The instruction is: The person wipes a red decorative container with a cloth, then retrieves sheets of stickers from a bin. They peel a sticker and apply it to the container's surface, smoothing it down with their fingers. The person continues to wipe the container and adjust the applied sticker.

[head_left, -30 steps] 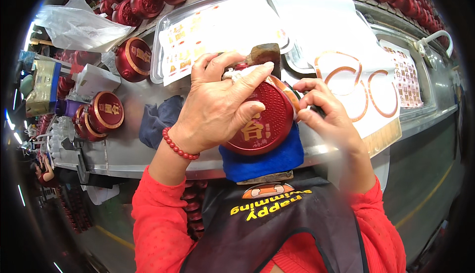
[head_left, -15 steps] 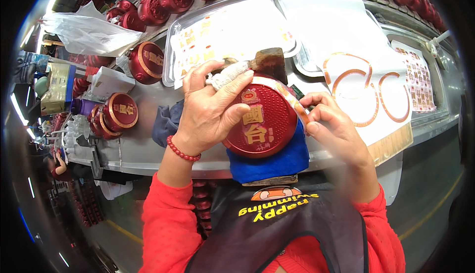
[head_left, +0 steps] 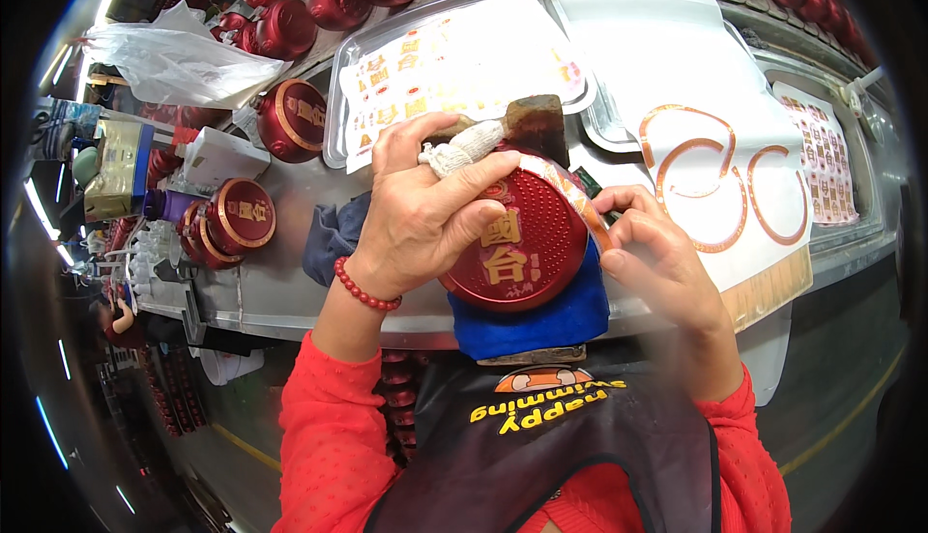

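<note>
A dark red round vessel (head_left: 527, 258) with gold characters and a dotted face lies tilted toward me on a blue cloth pad (head_left: 537, 325). My left hand (head_left: 416, 200) grips its far left part, with the thumb over the face and other fingers reaching over the edge. A white cloth cover (head_left: 464, 150) appears to wrap one of those fingers. Along the vessel's upper right edge runs an orange-gold decal strip (head_left: 586, 206). My right hand (head_left: 657, 248) pinches the strip's free end between thumb and fingertips. The strip's far end is partly hidden by my left hand.
Behind the vessel stands a dark worn block (head_left: 536, 128). Decal sheets lie in a metal tray (head_left: 333, 113). At the right, ring-shaped strips (head_left: 694, 193) rest on white paper. More red vessels (head_left: 246, 216) stand at left, near a dark cloth (head_left: 333, 241).
The whole view has shifted slightly. My left thumb and fingers have slid a little to the right over the vessel's face. My right hand keeps its pinch on the strip.
</note>
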{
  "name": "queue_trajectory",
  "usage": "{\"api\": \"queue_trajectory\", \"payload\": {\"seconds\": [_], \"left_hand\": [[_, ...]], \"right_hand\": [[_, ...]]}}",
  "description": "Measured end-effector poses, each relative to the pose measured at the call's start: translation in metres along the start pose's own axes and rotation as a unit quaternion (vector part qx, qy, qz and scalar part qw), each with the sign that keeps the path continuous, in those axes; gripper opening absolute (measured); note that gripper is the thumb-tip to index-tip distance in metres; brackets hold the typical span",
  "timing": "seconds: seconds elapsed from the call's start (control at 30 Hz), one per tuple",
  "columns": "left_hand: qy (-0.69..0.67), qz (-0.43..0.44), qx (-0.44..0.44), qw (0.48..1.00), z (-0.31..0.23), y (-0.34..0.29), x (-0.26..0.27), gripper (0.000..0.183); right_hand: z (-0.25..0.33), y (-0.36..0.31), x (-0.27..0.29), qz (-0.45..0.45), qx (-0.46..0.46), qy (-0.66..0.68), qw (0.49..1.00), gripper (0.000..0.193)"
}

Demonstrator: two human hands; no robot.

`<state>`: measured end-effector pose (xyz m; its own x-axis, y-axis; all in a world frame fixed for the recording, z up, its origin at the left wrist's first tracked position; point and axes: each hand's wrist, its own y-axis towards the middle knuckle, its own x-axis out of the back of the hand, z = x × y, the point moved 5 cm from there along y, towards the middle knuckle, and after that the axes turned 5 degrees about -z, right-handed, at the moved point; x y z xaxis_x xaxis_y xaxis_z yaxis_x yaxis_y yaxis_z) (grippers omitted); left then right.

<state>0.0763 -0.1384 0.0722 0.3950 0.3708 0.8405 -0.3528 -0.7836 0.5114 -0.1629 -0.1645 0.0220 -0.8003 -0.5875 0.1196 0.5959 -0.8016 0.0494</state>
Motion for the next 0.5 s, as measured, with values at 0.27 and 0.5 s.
{"api": "queue_trajectory", "payload": {"seconds": [0.27, 0.5], "left_hand": [[-0.016, -0.016, -0.01, 1.0, -0.001, 0.003, -0.003, 0.048], [-0.103, -0.049, 0.049, 0.992, 0.011, -0.004, -0.001, 0.049]], "right_hand": [[0.002, -0.001, 0.0, -0.002, 0.019, 0.0, 1.0, 0.016], [0.011, 0.0, 0.001, -0.012, 0.024, -0.003, 1.0, 0.014]]}}
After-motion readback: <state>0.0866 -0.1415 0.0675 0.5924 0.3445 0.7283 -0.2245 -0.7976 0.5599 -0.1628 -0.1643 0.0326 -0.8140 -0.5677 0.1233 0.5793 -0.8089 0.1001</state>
